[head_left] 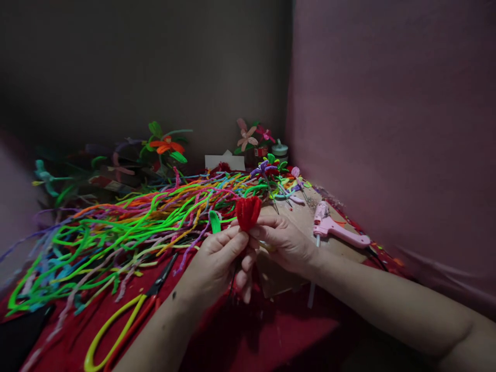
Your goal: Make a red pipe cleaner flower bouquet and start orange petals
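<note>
Both hands meet in front of the person, just above the near edge of the desk (294,336), which is covered in a red cloth. The left hand (217,258) and the right hand (284,242) hold a red flower (248,212) made of fuzzy craft wire between them. The flower's head stands upright above the fingertips. The left fingers (235,241) are pressed together and pinch the flower just under its head. The right thumb and forefinger pinch the same spot from the other side, so the two hands touch there. A green leaf (214,221) of the same wire sticks up just beside the left fingers; I cannot tell whether they grip it too. Behind the hands and to the left, a big loose heap of coloured craft wires (127,222) is spread across the desk, mostly bright green, orange and purple. Scissors (127,315) with yellow-green handles lie near the left forearm. A pink glue gun (335,230) rests on a brown board (298,214) just beyond the right wrist. Finished flowers stand at the back against the wall: an orange flower (166,146) with green leaves, a pale pink flower (246,136), and lower down a purple flower (265,168). A white card (225,161) and a small jar (279,150) sit near them.
</note>
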`<move>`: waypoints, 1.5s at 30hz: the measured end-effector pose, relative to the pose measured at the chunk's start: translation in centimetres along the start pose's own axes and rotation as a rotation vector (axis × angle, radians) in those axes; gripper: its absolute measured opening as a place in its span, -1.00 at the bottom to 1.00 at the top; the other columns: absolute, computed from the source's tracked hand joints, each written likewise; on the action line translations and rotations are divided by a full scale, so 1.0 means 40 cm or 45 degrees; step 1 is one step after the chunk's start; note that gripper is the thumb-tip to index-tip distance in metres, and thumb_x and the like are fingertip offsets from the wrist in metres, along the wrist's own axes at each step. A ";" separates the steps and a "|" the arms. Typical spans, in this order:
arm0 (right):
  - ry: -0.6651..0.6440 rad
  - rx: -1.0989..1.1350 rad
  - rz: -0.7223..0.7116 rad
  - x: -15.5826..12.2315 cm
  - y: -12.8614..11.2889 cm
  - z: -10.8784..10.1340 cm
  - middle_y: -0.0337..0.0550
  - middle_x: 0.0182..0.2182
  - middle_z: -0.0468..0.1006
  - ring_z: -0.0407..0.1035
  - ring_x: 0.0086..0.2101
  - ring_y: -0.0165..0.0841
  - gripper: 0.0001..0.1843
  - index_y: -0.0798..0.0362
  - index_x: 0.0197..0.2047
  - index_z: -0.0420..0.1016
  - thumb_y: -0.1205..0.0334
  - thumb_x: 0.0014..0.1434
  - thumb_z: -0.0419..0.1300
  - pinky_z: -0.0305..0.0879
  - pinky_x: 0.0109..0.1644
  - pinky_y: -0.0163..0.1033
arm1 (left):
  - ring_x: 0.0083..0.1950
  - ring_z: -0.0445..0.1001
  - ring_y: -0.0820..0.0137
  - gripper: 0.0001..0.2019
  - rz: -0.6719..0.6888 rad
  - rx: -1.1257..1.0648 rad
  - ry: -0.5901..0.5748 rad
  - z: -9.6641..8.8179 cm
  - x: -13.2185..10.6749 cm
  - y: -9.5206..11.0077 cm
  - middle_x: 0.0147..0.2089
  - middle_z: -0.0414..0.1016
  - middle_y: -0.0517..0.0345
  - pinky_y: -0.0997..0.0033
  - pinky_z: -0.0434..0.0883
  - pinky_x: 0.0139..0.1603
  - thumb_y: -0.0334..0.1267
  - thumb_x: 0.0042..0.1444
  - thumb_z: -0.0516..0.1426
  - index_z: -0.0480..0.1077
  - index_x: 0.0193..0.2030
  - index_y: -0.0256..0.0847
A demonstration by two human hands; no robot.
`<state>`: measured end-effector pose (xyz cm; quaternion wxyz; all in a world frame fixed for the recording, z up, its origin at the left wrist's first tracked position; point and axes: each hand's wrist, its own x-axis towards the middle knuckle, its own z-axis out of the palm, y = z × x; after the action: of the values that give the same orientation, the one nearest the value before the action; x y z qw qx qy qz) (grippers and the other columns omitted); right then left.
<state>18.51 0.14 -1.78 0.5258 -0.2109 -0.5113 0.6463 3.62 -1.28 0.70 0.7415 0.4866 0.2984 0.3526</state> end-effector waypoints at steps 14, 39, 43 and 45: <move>-0.039 0.195 0.081 0.002 -0.017 0.004 -0.17 -0.21 0.56 0.37 -0.25 -0.38 -0.81 -0.03 -0.32 0.62 0.12 -0.04 0.34 0.22 -0.17 -0.24 | -0.73 -0.01 0.71 -0.83 0.080 -0.057 0.237 0.034 -0.019 -0.005 -0.58 0.21 0.37 0.71 0.08 -0.76 -0.19 0.11 0.14 0.29 -0.40 -0.23; 0.082 0.330 0.047 0.007 -0.002 0.014 -0.22 -0.32 0.54 0.33 -0.32 -0.45 -0.85 0.04 -0.37 0.62 0.24 -0.10 0.37 0.20 -0.17 -0.31 | -0.60 0.17 0.63 -0.90 0.387 0.539 0.595 0.048 -0.014 -0.013 -0.57 0.30 0.33 0.64 0.15 -0.59 -0.27 0.02 0.20 0.42 -0.34 -0.24; 0.113 0.293 0.013 0.012 0.005 0.012 -0.21 -0.26 0.51 0.30 -0.30 -0.46 -0.87 0.06 -0.39 0.61 0.25 -0.09 0.37 0.19 -0.15 -0.32 | -0.60 0.19 0.62 -0.92 0.450 0.476 0.595 0.040 -0.009 -0.022 -0.60 0.27 0.33 0.64 0.17 -0.59 -0.30 0.04 0.17 0.43 -0.42 -0.24; 0.097 0.287 0.008 0.014 0.005 0.011 -0.21 -0.29 0.51 0.31 -0.29 -0.46 -0.88 0.06 -0.40 0.60 0.24 -0.09 0.36 0.20 -0.17 -0.33 | -0.65 0.15 0.65 -0.87 0.395 0.321 0.506 0.037 -0.008 -0.020 -0.62 0.26 0.33 0.65 0.12 -0.64 -0.28 0.05 0.18 0.40 -0.46 -0.26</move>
<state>17.85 0.45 -1.61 0.5632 -0.1767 -0.4144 0.6928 4.80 -2.51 0.52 0.5392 0.5362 0.4014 0.5106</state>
